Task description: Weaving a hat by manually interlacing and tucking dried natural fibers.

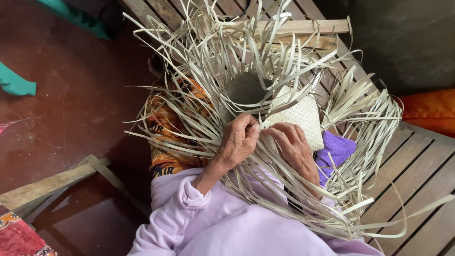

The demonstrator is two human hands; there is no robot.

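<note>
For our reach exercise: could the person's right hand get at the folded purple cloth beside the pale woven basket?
Probably yes: the right hand lies just beside the purple cloth, with only loose straw strips around.

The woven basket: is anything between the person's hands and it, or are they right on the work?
Nothing visible stands between. The left hand pinches pale strips at the rim of the half-woven basket, and the right hand rests against its woven wall. Loose strip ends fan out all around, over the hands' wrists, but the fingers touch the weave directly.
</note>
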